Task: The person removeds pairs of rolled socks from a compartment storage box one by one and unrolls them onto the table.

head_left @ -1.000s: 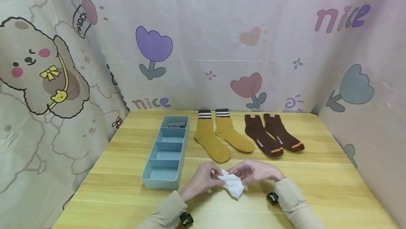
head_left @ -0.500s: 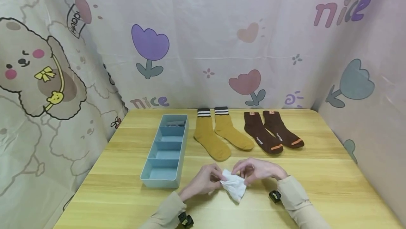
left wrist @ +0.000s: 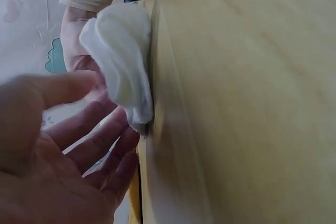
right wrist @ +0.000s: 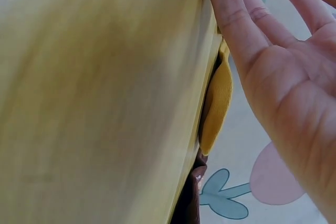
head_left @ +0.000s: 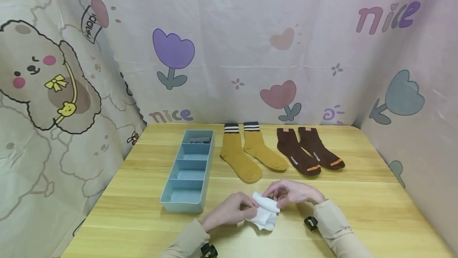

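White cloth [head_left: 265, 213], folded — between both hands [head_left: 230, 211] [head_left: 294, 192]

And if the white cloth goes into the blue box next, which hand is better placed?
Probably the left hand: it touches the white cloth and sits nearer the blue box, while the right hand is on the cloth's far side.

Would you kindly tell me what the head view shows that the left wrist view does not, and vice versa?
Only the head view: the blue divided organizer, the brown socks and the purple tulip print.
Only the left wrist view: the palm side of the left hand.
Both: the white fabric, the right hand and the wooden tabletop.
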